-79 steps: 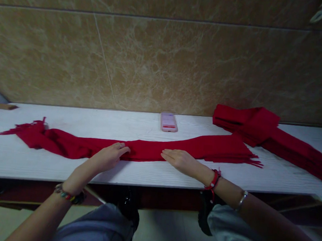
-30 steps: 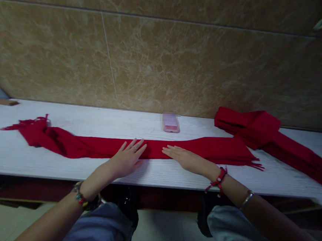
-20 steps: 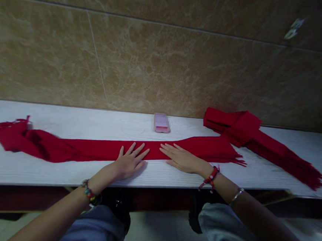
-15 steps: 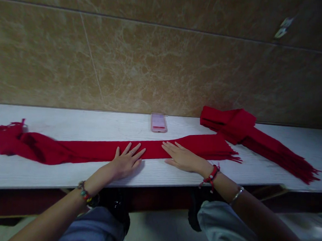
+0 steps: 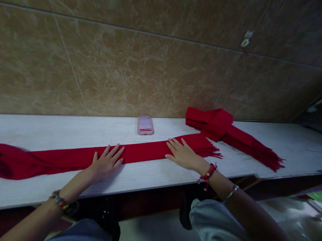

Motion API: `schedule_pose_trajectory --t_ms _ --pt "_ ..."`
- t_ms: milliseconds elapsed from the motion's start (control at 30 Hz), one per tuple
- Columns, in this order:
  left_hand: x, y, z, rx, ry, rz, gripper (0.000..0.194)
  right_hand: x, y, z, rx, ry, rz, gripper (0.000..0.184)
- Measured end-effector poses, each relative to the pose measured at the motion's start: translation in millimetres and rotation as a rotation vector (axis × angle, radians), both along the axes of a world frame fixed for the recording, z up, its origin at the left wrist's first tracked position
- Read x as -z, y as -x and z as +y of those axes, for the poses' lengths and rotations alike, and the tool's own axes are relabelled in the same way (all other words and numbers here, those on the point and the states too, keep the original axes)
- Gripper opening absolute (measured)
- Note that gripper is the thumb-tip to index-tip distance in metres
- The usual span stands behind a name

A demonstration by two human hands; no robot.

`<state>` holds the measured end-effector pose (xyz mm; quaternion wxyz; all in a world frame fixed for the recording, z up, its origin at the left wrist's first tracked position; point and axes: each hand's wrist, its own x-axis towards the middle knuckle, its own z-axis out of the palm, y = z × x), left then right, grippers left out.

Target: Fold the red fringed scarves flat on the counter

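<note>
A long red scarf (image 5: 144, 152) lies folded lengthwise across the white tabletop. Its left part is bunched and runs out of the picture; its right end shows fringe. My left hand (image 5: 104, 166) rests on the scarf's middle, fingers spread, palm over the near edge. Further right, my right hand (image 5: 182, 153) lies on the scarf close to the fringed end, fingers stretched out and thumb apart. Neither hand grips the cloth. Behind the fringe, a second red scarf (image 5: 221, 127) lies folded over itself, its fringed tail pointing right.
A phone (image 5: 145, 125) lies at the back of the white table (image 5: 60, 190), near the brown marbled wall (image 5: 131, 70). A small white fitting (image 5: 247, 39) is on the wall. Below the front edge are my legs. Something green (image 5: 321, 197) shows at the lower right.
My left hand first lifted off a curled hold, flattened, then slid left along the scarf. My right hand moved toward the fringed end. The view has turned to the right.
</note>
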<state>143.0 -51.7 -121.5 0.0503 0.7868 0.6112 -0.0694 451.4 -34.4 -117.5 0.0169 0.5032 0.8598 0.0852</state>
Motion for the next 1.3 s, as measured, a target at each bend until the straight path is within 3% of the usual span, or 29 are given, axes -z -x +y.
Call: schedule_pose_trajectory --t_ms 100,233,367,500,567,700,800,900,1067,1300 --pt "-1.9 6 -1 -0.045 0.026 0.042 0.048 -7.2 -28 0 0.101 0.023 0.012 0.056" --pt "-7.4 5 6 0.097 0.044 0.129 0.043 -20.1 -44 -1 0.194 0.005 0.063 0.057" --pt "-18.6 5 32 0.077 -0.058 0.074 0.048 -28.9 -4 -10 -0.095 -0.12 0.203 0.05" --pt "-25.0 24 57 0.243 -0.025 -0.012 0.05 -22.5 66 -20 -0.397 -0.132 0.255 0.034" --pt "-20.0 38 59 0.296 -0.004 -0.038 0.049 -17.5 96 -22 -0.447 -0.121 0.236 0.027" --pt "2.0 58 50 0.276 -0.027 -0.06 0.047 -13.0 133 -21 -0.499 -0.088 0.124 0.016" --pt "10.1 60 45 0.28 -0.102 -0.107 0.046 -13.5 145 -19 -0.553 -0.114 0.045 0.014" --pt "0.7 57 48 0.333 -0.114 -0.166 0.045 -15.6 146 -17 -0.61 -0.133 0.001 0.016" --pt "-23.8 51 67 0.392 0.041 -0.323 0.048 -16.8 141 -12 -0.706 -0.135 -0.052 0.016" --pt "-27.4 41 86 0.372 0.19 -0.387 0.017 -15.5 149 -13 -0.722 -0.147 -0.061 0.014"
